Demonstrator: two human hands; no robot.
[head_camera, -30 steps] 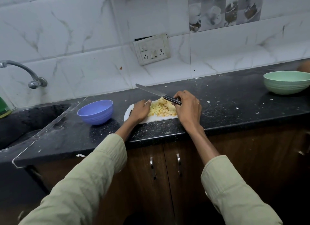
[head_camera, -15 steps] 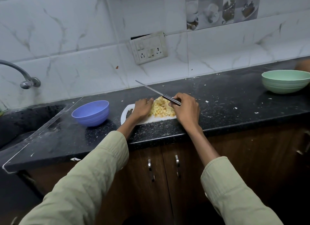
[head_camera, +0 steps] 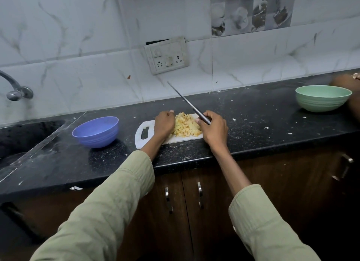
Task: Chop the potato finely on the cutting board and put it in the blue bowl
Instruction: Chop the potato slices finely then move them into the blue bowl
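A heap of finely chopped yellow potato [head_camera: 186,126] lies on the white cutting board [head_camera: 143,140] at the counter's front edge. My left hand [head_camera: 164,123] rests against the heap's left side, fingers curled against the pieces. My right hand [head_camera: 213,127] sits at the heap's right side and grips the dark handle of a knife [head_camera: 187,102], whose blade points up and away to the left, off the board. The blue bowl [head_camera: 96,131] stands empty on the counter, a short way left of the board.
A green bowl [head_camera: 322,98] sits at the far right of the black counter [head_camera: 263,120], with another person's arm [head_camera: 348,83] behind it. A sink [head_camera: 17,136] and tap [head_camera: 16,91] are at the left. Potato scraps dot the counter. Cabinet doors [head_camera: 198,198] are below.
The knife blade has tilted higher, its tip rising toward the wall. Both hands have stayed at the sides of the heap. The camera has shifted slightly.
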